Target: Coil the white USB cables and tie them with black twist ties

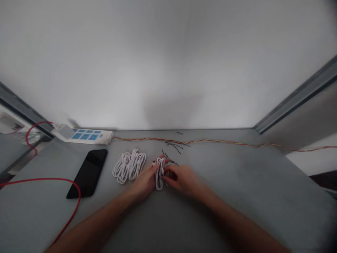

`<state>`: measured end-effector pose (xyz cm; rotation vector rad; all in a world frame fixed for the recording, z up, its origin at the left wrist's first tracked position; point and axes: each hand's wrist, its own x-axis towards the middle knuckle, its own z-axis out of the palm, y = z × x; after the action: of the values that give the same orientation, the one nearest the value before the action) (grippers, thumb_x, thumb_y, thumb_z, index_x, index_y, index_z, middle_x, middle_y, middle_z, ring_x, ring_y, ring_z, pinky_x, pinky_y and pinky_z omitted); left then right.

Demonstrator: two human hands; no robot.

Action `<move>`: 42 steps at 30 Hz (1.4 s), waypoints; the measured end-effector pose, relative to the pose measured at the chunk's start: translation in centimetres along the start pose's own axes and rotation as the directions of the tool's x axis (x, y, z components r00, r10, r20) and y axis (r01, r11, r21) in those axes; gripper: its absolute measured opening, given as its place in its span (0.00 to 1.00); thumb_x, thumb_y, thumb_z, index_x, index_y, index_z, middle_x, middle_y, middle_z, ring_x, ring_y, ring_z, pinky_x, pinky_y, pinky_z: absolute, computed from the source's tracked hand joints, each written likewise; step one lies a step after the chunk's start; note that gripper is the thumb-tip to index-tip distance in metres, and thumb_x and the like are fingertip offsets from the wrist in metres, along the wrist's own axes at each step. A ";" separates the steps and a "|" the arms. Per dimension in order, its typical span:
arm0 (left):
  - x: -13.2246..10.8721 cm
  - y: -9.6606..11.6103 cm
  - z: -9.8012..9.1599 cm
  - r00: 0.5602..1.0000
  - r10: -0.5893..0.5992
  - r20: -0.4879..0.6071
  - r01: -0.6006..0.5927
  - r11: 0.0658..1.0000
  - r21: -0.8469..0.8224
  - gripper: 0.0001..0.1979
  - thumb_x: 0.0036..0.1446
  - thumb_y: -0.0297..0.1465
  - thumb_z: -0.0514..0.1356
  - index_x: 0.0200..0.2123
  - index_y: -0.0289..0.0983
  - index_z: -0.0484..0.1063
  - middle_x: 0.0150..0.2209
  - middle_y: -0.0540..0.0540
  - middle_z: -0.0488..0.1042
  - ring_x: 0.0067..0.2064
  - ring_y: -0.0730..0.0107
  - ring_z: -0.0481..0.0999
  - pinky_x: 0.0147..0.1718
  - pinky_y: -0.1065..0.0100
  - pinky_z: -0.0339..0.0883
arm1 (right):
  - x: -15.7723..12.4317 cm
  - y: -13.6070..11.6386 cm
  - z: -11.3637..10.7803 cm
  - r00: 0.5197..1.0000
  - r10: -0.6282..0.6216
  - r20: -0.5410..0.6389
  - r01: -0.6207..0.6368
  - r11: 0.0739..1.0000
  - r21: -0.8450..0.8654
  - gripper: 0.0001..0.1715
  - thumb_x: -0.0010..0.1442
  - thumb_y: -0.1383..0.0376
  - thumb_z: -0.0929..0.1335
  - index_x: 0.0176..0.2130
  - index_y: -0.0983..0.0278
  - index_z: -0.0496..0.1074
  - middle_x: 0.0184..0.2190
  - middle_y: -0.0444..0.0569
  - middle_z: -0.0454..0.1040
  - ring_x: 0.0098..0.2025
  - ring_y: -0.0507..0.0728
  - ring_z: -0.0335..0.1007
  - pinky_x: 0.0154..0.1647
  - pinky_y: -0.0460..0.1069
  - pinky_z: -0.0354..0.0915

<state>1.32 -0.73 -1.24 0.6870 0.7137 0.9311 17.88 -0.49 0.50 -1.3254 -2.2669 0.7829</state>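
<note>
Both of my hands meet at the middle of the grey table, around a small coiled white cable [159, 174] that stands between them. My left hand [143, 182] holds the coil from its left side, and my right hand [181, 181] pinches it from the right. Just left of my left hand lie two larger bundles of looped white cable [129, 166], touching each other. Short thin black wires [173, 146] are scattered above my fingertips, with a few ends close to the coil.
A black smartphone [88, 174] lies face up left of the bundles. A white power strip with blue sockets [81, 136] sits at the back left. A red cable [52, 179] curves around the phone. A twisted orange-and-yellow wire [210, 141] runs along the back of the table.
</note>
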 end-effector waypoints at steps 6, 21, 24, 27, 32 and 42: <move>-0.8 0.8 -0.4 0.980 0.190 -0.056 -0.120 0.796 0.593 0.23 0.61 0.43 0.53 0.56 0.40 0.67 0.59 0.43 0.68 0.63 0.59 0.60 0.64 0.57 0.45 | 0.2 0.9 -0.5 0.999 0.044 -0.016 -0.040 0.982 0.182 0.05 0.56 0.67 0.66 0.28 0.64 0.68 0.22 0.42 0.69 0.23 0.50 0.62 0.24 0.44 0.56; -0.5 5.2 -2.1 0.754 0.607 -0.252 -0.289 0.651 0.702 0.22 0.61 0.47 0.50 0.43 0.36 0.72 0.18 0.56 0.57 0.17 0.77 0.55 0.15 0.74 0.50 | 0.5 5.6 -5.4 0.878 0.367 -0.308 0.009 0.630 0.776 0.19 0.52 0.51 0.69 0.31 0.65 0.72 0.13 0.34 0.47 0.16 0.47 0.39 0.18 0.46 0.39; -0.2 6.1 -2.5 0.691 0.630 -0.354 -0.423 0.750 0.509 0.21 0.61 0.47 0.52 0.42 0.36 0.71 0.17 0.58 0.51 0.15 0.80 0.51 0.13 0.76 0.46 | 0.3 6.5 -7.1 0.789 0.429 -0.440 0.154 0.556 0.817 0.14 0.53 0.55 0.67 0.31 0.63 0.72 0.11 0.34 0.43 0.16 0.48 0.34 0.18 0.48 0.38; -0.2 6.4 -2.6 0.715 0.596 -0.364 -0.437 0.789 0.432 0.24 0.60 0.49 0.52 0.44 0.36 0.72 0.17 0.58 0.50 0.14 0.80 0.50 0.11 0.77 0.46 | 0.0 6.8 -8.1 0.771 0.439 -0.461 0.197 0.525 0.828 0.13 0.54 0.55 0.64 0.31 0.61 0.71 0.10 0.34 0.41 0.15 0.49 0.32 0.17 0.49 0.37; -0.7 5.8 -2.4 0.878 0.426 -0.217 -0.264 0.811 0.523 0.28 0.59 0.51 0.50 0.47 0.33 0.72 0.16 0.59 0.53 0.13 0.79 0.52 0.11 0.75 0.51 | -0.3 7.5 -8.5 0.847 0.382 -0.371 0.141 0.510 0.848 0.11 0.53 0.55 0.64 0.29 0.60 0.70 0.10 0.34 0.41 0.15 0.49 0.32 0.18 0.49 0.39; -1.0 5.6 -2.0 0.885 0.456 -0.097 -0.184 0.534 0.825 0.22 0.59 0.46 0.54 0.44 0.35 0.75 0.16 0.55 0.64 0.15 0.79 0.59 0.15 0.75 0.54 | -0.1 9.2 -7.6 0.925 0.306 -0.223 -0.002 0.592 0.806 0.11 0.48 0.58 0.69 0.24 0.64 0.72 0.14 0.37 0.51 0.17 0.48 0.42 0.20 0.48 0.40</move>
<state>-3.21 1.25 2.20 1.5593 1.3562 1.0550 28.45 5.04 0.38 -1.0797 -1.2336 1.3068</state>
